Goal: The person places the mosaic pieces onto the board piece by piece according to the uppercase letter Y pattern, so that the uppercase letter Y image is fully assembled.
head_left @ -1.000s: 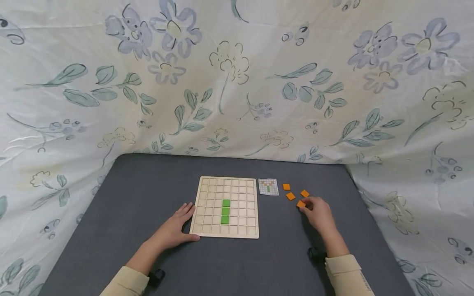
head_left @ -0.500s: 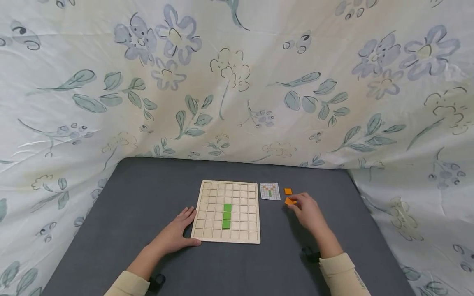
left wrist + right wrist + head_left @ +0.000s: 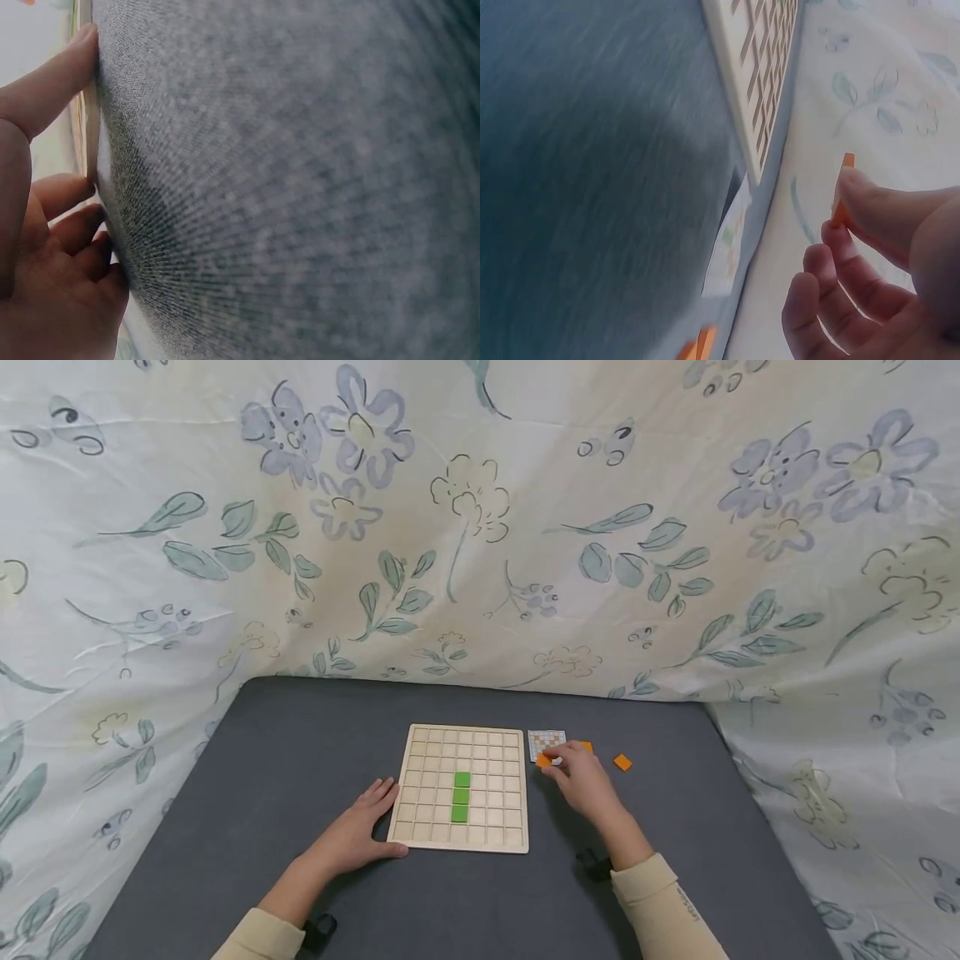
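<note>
A square wooden grid board (image 3: 431, 760) lies on the dark tabletop, with several green square tiles (image 3: 461, 796) in one column of its cells. My left hand (image 3: 352, 839) rests at the board's left side, fingers along the left edge and thumb at the near corner; the left wrist view has the thumb (image 3: 56, 82) against the rim. My right hand (image 3: 588, 785) pinches an orange square tile (image 3: 543, 760) between thumb and fingers, right of the board. In the right wrist view this tile (image 3: 843, 199) is seen edge-on, raised off the table.
A small printed pattern card (image 3: 540, 740) lies at the board's right, partly covered by the right hand. Loose orange tiles lie farther right: one (image 3: 588, 747) peeks out behind the hand, another (image 3: 623, 762) lies apart. Floral cloth (image 3: 465, 635) hangs around the table (image 3: 315, 735).
My right hand has moved left from the loose orange tiles toward the board, carrying one tile and now overlapping the card. The left hand stays at the board's edge.
</note>
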Action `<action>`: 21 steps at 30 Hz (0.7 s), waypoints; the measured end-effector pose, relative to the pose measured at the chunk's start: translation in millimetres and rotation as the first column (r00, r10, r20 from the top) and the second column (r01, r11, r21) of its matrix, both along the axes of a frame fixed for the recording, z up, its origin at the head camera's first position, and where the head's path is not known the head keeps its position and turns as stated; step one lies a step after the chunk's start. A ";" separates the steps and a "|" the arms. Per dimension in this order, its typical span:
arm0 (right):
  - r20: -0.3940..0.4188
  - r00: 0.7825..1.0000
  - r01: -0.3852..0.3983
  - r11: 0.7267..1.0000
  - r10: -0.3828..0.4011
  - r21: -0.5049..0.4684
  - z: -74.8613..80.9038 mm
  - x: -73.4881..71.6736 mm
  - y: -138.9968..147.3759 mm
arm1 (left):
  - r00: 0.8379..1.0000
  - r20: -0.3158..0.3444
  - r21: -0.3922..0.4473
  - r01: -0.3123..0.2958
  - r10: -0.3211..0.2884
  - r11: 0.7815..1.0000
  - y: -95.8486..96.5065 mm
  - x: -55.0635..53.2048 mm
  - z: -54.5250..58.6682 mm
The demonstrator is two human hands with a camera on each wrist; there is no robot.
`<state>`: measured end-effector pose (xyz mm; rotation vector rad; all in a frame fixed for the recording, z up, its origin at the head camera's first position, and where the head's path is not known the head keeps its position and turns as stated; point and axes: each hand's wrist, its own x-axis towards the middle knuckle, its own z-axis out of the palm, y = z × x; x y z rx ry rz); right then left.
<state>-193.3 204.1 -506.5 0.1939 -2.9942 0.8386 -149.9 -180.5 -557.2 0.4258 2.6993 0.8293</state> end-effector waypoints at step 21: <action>0.044 0.986 -0.157 0.980 0.163 -0.121 -6.4 -30.9 -75.9 | 1.000 -0.005 0.008 0.018 -0.018 1.000 -3.2 -4.4 0.5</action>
